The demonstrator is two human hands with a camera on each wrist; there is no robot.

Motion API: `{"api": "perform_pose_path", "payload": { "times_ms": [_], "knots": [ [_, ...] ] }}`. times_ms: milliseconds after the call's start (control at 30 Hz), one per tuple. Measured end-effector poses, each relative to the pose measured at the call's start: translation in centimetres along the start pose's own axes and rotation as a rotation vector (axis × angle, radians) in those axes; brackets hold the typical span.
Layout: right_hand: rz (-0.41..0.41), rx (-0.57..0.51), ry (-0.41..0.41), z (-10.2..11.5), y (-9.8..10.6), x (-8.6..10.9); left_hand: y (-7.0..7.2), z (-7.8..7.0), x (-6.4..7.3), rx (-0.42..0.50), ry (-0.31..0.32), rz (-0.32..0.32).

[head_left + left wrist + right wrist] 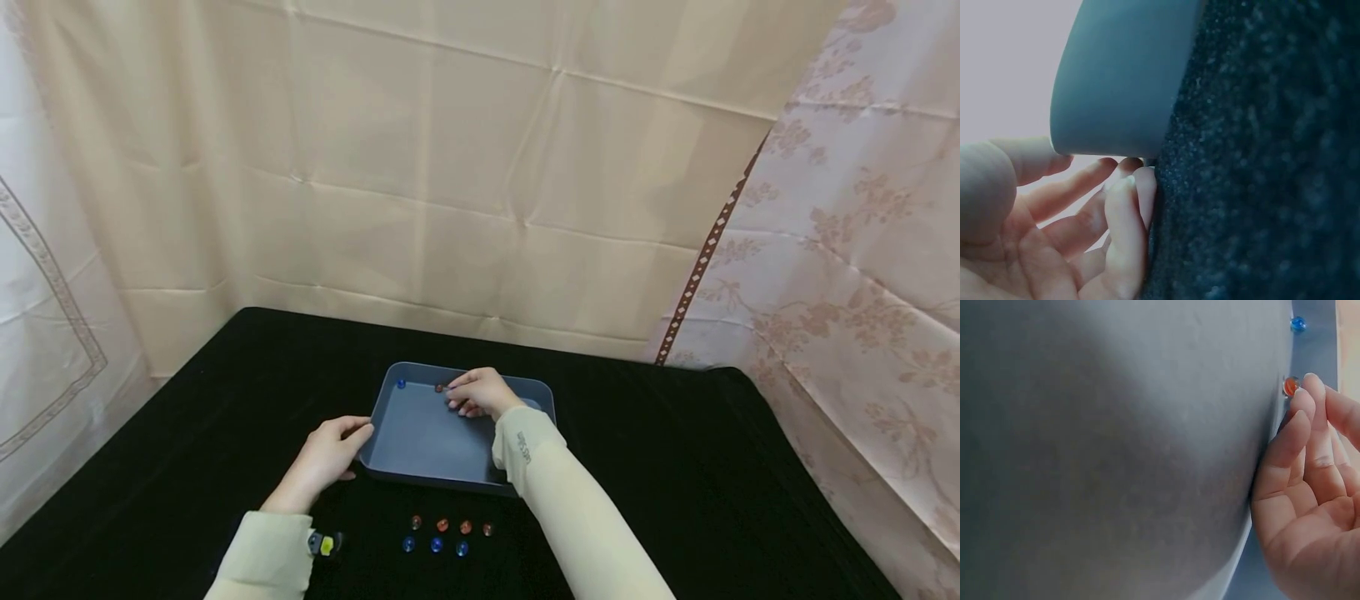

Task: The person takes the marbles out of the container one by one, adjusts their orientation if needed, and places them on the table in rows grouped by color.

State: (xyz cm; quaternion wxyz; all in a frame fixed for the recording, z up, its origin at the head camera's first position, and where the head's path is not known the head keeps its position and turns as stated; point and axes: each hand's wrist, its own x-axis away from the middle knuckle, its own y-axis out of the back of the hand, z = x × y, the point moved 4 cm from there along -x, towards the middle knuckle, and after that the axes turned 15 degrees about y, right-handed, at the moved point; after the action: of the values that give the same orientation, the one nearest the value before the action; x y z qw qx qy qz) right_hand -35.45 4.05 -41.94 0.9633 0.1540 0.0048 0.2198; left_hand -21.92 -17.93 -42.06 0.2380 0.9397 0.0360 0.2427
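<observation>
- White curtain with a patterned band [56,283], way off to the left of the blue-grey tray [431,433].
- Left hand [326,450] is at the tray's left side, fingertips touching its edge. Fingers loosely bent, thumb apart from the rest.
- Little dark gadget with a yellow patch [326,544] on that wrist, left of the tray and nearer the wearer.
- Inside the tray, by the far left corner, there's a blue marble [401,384].
- Just in front of the tray, on the black cloth [645,467], two rows: four orange marbles [443,525] closer to it, then three blue marbles [437,544].
- Orange marble [438,388] also in the tray, along the far wall, right of the blue one.
- Right hand [480,392] is over the tray right beside that orange one, fingertips bunched together. Can't tell if anything's pinched in there.
- Pink floral curtain [847,275], well right of the tray.
</observation>
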Motion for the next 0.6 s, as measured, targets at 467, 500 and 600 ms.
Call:
{"api": "perform_pose_path", "payload": {
  "times_ms": [467, 500, 600],
  "knots": [
    [-0.027, 0.019, 0.022, 1.0, 0.9, 0.7, 0.1, 0.0, 0.0, -0.009, -0.001, -0.001],
    [-0.025, 0.023, 0.024, 1.1, 0.9, 0.8, 0.1, 0.0, 0.0, -0.008, 0.000, -0.001],
    [-0.016, 0.042, 0.039, 1.5, 1.0, 1.0, 0.0, 0.0, 0.0, -0.013, -0.004, 0.002]
  ]
}}
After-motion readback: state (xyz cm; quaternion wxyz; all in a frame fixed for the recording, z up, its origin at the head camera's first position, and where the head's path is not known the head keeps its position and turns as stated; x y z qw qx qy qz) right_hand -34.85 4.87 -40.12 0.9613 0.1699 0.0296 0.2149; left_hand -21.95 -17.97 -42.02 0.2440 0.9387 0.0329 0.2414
